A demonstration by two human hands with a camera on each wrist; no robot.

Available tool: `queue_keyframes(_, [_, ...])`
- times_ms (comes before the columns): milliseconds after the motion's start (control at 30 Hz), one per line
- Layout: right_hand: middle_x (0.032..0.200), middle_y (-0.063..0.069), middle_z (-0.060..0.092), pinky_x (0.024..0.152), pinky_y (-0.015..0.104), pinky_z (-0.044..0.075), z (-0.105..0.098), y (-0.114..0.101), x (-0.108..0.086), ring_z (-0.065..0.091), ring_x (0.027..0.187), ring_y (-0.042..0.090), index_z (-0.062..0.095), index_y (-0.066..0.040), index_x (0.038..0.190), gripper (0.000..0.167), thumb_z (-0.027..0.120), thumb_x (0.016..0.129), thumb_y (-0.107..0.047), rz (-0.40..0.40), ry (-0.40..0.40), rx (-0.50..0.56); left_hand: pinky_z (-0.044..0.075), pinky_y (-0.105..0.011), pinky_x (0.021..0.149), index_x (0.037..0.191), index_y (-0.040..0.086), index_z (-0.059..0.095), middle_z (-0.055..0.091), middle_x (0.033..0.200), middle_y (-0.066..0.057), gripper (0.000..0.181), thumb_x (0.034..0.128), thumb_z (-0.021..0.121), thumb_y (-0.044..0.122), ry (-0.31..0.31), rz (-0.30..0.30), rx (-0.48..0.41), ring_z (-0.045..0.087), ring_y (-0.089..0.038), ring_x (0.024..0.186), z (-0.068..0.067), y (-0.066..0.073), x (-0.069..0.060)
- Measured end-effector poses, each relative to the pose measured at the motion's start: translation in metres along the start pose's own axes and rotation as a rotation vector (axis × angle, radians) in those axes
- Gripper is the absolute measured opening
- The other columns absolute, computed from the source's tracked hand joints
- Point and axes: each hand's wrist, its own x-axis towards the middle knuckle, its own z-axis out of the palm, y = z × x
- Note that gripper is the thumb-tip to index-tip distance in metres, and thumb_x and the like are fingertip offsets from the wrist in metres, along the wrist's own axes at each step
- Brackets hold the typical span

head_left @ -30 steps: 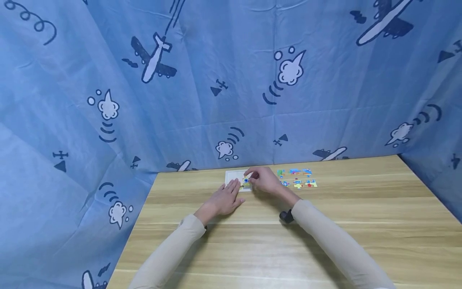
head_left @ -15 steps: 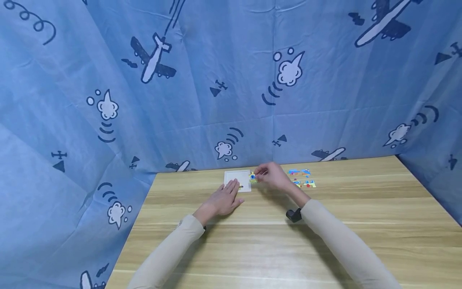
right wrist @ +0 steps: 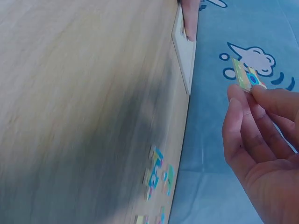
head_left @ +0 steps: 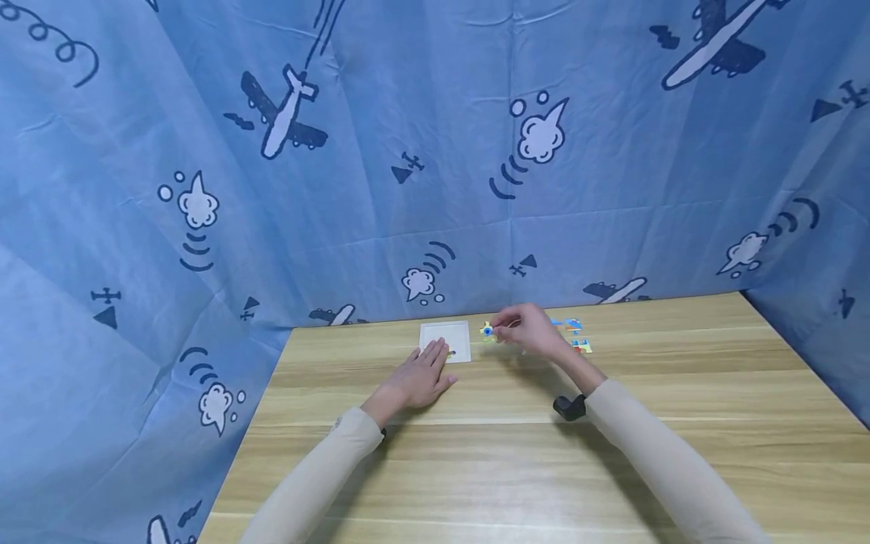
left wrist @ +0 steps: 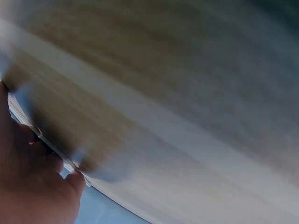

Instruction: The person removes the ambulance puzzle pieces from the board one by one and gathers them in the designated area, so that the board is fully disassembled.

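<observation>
A square white tray [head_left: 459,330] lies near the back of the table, and my left hand [head_left: 419,378] rests on its front left part with straight fingers. A small yellow patch shows beside those fingertips. To the right of the tray, my right hand [head_left: 530,330] pinches a yellow puzzle piece [head_left: 487,331] with a blue round mark. In the right wrist view the piece [right wrist: 246,76] stands out between thumb and fingers of the right hand [right wrist: 266,135], raised off the table. The left wrist view shows the left hand [left wrist: 37,182] at its lower left.
More colourful puzzle pieces [head_left: 581,346] lie on the wooden table [head_left: 476,468] right of the tray, partly covered by the right hand. In the right wrist view several pieces [right wrist: 153,177] lie near the table's back edge. A blue curtain [head_left: 381,189] hangs behind.
My right hand has moved right from above the tray, carrying the yellow and blue piece off it. The left hand has stayed on the tray.
</observation>
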Motion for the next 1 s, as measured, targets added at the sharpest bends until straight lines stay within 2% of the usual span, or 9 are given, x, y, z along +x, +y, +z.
queue_keyframes(133, [0.097, 0.02, 0.078, 0.082, 0.054, 0.065, -0.009, 0.001, -0.004, 0.076, 0.091, 0.043, 0.077, 0.004, 0.108, 0.015, 0.07, 0.099, -0.006, 0.013, 0.005, 0.007, 0.018, -0.048, 0.136, 0.169, 0.005, 0.015, 0.01, 0.179, -0.012, 0.075, 0.1134, 0.028, 0.053, -0.007, -0.002, 0.0, 0.013, -0.028, 0.167, -0.001, -0.001, 0.001])
queue_keyframes(300, [0.099, 0.02, 0.079, 0.08, 0.049, 0.066, -0.023, 0.003, -0.012, 0.078, 0.091, 0.04, 0.077, 0.004, 0.11, 0.017, 0.071, 0.099, -0.007, 0.045, 0.025, -0.002, 0.019, -0.048, 0.136, 0.169, 0.005, 0.016, 0.011, 0.179, -0.012, 0.074, 0.1134, 0.029, 0.053, -0.004, 0.004, 0.005, 0.014, -0.028, 0.167, -0.003, -0.001, 0.001])
queue_keyframes(400, [0.101, 0.022, 0.079, 0.077, 0.047, 0.066, -0.032, 0.004, -0.018, 0.079, 0.089, 0.04, 0.077, 0.005, 0.11, 0.017, 0.071, 0.099, -0.006, 0.037, 0.037, -0.009, 0.018, -0.048, 0.136, 0.169, 0.005, 0.015, 0.011, 0.179, -0.012, 0.075, 0.1134, 0.028, 0.053, -0.004, 0.005, 0.005, 0.013, -0.028, 0.167, -0.003, -0.002, 0.001])
queue_keyframes(533, [0.102, 0.023, 0.079, 0.07, 0.035, 0.065, -0.041, 0.008, -0.025, 0.08, 0.085, 0.033, 0.078, 0.005, 0.11, 0.018, 0.072, 0.098, -0.008, 0.026, 0.049, -0.029, 0.018, -0.048, 0.136, 0.169, 0.005, 0.014, 0.01, 0.179, -0.012, 0.075, 0.1134, 0.027, 0.053, -0.01, 0.001, 0.006, 0.013, -0.028, 0.167, -0.001, -0.003, 0.0])
queue_keyframes(633, [0.102, 0.022, 0.079, 0.063, 0.027, 0.06, -0.047, 0.011, -0.031, 0.079, 0.083, 0.028, 0.079, 0.004, 0.109, 0.018, 0.073, 0.097, -0.007, 0.046, 0.062, -0.038, 0.018, -0.048, 0.136, 0.169, 0.005, 0.014, 0.009, 0.179, -0.012, 0.075, 0.1133, 0.025, 0.054, -0.013, 0.007, 0.011, 0.013, -0.028, 0.167, 0.001, -0.004, 0.0])
queue_keyframes(733, [0.099, 0.021, 0.08, 0.059, 0.028, 0.058, -0.052, 0.015, -0.04, 0.078, 0.081, 0.025, 0.078, 0.004, 0.11, 0.018, 0.073, 0.097, -0.008, 0.06, 0.062, -0.057, 0.018, -0.048, 0.136, 0.169, 0.005, 0.013, 0.009, 0.179, -0.012, 0.075, 0.1132, 0.025, 0.055, -0.01, 0.011, 0.014, 0.012, -0.028, 0.167, 0.003, -0.004, 0.0])
queue_keyframes(900, [0.093, 0.016, 0.08, 0.066, 0.033, 0.062, -0.061, 0.022, -0.052, 0.076, 0.081, 0.023, 0.078, 0.002, 0.11, 0.018, 0.074, 0.098, -0.011, 0.08, 0.049, -0.103, 0.017, -0.047, 0.137, 0.17, 0.007, 0.012, 0.007, 0.179, -0.01, 0.076, 0.1131, 0.024, 0.055, -0.016, 0.003, 0.013, 0.01, -0.026, 0.167, 0.004, -0.004, 0.001])
queue_keyframes(1000, [0.097, 0.016, 0.081, 0.069, 0.032, 0.063, -0.068, 0.027, -0.059, 0.076, 0.083, 0.022, 0.079, 0.001, 0.11, 0.018, 0.075, 0.097, -0.011, 0.092, 0.05, -0.118, 0.016, -0.046, 0.137, 0.17, 0.007, 0.011, 0.006, 0.179, -0.01, 0.076, 0.113, 0.023, 0.056, -0.025, -0.001, 0.014, 0.009, -0.025, 0.167, 0.003, -0.003, 0.001])
